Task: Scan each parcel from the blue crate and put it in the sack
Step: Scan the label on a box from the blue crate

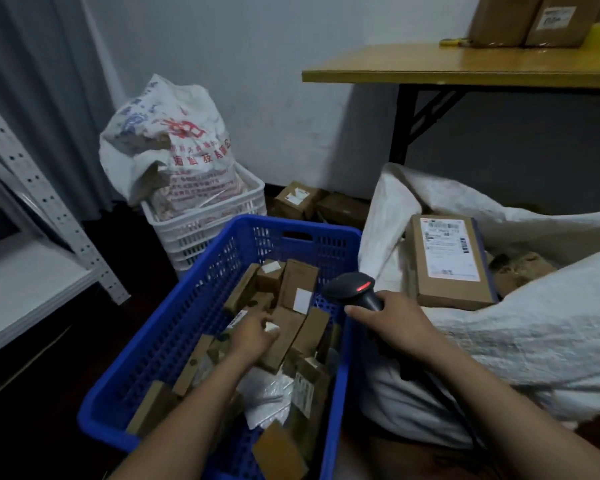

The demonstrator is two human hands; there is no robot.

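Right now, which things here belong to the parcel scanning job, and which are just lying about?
Job: blue crate, parcels in it, scanner gripped by the right hand, left hand among the parcels, white sack, labelled box inside it.
Lying about: printed bag in the white crate, floor boxes by the wall, table carrying cardboard boxes, metal shelf.

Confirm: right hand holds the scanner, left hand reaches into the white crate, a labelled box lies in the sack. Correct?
Wrong crate. The head view shows the left hand reaching into the blue crate, not the white crate behind it. The rest holds: the right hand holds the scanner, and a labelled box lies in the sack.
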